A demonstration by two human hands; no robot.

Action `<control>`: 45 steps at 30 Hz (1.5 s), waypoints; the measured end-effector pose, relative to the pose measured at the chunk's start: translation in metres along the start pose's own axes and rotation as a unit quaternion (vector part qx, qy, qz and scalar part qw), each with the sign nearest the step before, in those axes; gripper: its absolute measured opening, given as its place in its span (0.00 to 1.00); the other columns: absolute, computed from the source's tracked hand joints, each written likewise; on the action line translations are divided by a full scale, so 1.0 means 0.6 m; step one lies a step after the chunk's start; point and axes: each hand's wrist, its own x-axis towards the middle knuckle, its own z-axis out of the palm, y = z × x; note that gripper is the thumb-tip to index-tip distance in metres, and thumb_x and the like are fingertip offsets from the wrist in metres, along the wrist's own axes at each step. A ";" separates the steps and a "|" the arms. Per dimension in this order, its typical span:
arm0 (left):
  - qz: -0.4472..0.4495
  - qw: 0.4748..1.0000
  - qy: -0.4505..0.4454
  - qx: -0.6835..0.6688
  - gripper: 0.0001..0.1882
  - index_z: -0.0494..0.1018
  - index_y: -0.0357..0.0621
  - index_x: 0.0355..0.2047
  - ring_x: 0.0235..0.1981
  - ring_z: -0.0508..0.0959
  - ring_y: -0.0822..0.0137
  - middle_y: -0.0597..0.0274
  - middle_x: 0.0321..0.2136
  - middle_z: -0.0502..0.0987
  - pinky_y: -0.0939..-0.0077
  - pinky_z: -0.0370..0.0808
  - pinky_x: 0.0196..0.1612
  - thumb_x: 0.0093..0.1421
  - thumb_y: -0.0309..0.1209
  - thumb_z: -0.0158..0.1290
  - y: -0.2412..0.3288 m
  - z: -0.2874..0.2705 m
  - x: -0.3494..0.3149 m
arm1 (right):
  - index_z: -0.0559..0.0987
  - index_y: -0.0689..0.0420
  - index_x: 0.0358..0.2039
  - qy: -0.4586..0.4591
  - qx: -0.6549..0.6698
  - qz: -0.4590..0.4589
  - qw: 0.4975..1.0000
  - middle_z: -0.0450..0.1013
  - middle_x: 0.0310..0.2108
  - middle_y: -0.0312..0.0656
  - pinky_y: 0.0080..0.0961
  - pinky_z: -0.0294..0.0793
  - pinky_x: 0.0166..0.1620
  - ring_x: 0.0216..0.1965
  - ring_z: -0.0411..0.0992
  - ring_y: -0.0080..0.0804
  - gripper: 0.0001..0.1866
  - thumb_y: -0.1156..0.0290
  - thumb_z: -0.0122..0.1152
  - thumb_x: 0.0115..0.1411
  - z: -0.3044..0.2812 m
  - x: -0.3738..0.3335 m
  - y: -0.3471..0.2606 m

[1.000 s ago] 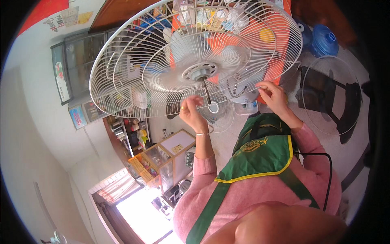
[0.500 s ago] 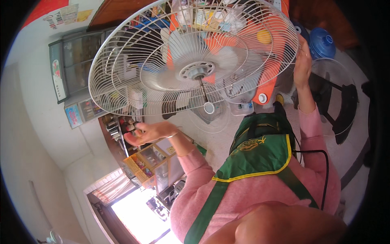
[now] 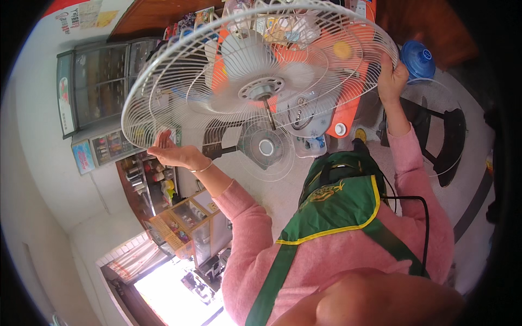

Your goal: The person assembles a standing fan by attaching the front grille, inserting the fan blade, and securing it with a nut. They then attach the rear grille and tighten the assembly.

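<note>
A large white wire fan grille is raised in front of me, tilted. Inside it show grey fan blades, a pale hub and a thin metal shaft pointing down. My left hand grips the grille's lower left rim, thumb below and fingers partly hidden by the wires. At the right rim, my right hand has its fingers wrapped round the edge. Below, a round wire grille with a pale centre disc appears near the floor.
An orange table with bags and small items stands beyond the fan. A blue water jug and a dark chair-like frame are at right. At left are a glass-front cabinet, shelves and a wooden display case.
My left hand has moved left and up from open air onto the grille's rim. My right hand has slid slightly left and down with the grille, which has tilted a little.
</note>
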 end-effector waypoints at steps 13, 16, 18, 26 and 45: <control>0.003 0.987 -0.009 -0.159 0.35 0.71 0.37 0.22 0.27 0.74 0.65 0.57 0.21 0.75 0.75 0.72 0.37 0.54 0.64 0.46 -0.087 -0.032 0.003 | 0.79 0.65 0.35 0.044 -0.041 -0.175 0.983 0.78 0.30 0.43 0.21 0.71 0.37 0.32 0.75 0.27 0.13 0.70 0.50 0.60 -0.020 -0.065 -0.013; 0.005 0.987 -0.019 -0.162 0.35 0.71 0.37 0.22 0.27 0.75 0.66 0.58 0.21 0.75 0.76 0.71 0.38 0.54 0.64 0.45 -0.102 -0.030 0.011 | 0.79 0.65 0.35 0.055 -0.031 -0.202 0.977 0.78 0.30 0.45 0.22 0.72 0.38 0.33 0.77 0.32 0.12 0.70 0.52 0.59 -0.021 -0.077 -0.010; 0.009 0.986 -0.029 -0.162 0.35 0.71 0.37 0.22 0.28 0.75 0.66 0.58 0.21 0.75 0.76 0.71 0.38 0.55 0.63 0.45 -0.111 -0.029 0.013 | 0.80 0.64 0.36 0.062 -0.030 -0.212 0.975 0.78 0.31 0.46 0.22 0.72 0.39 0.33 0.78 0.34 0.11 0.70 0.53 0.59 -0.022 -0.083 -0.010; -0.040 0.980 -0.047 -0.188 0.35 0.73 0.37 0.24 0.27 0.75 0.67 0.59 0.22 0.75 0.77 0.71 0.35 0.54 0.64 0.46 -0.125 -0.021 0.018 | 0.78 0.66 0.39 0.024 -0.015 -0.153 0.988 0.78 0.33 0.43 0.21 0.72 0.41 0.35 0.76 0.27 0.12 0.73 0.52 0.60 -0.022 -0.090 -0.041; -0.012 0.989 -0.115 -0.091 0.35 0.70 0.32 0.41 0.39 0.77 0.58 0.49 0.34 0.77 0.65 0.73 0.44 0.61 0.58 0.38 -0.151 -0.044 0.021 | 0.66 0.62 0.54 -0.038 -0.006 0.016 0.999 0.68 0.51 0.47 0.26 0.66 0.53 0.50 0.69 0.32 0.20 0.67 0.47 0.64 -0.293 0.002 -0.009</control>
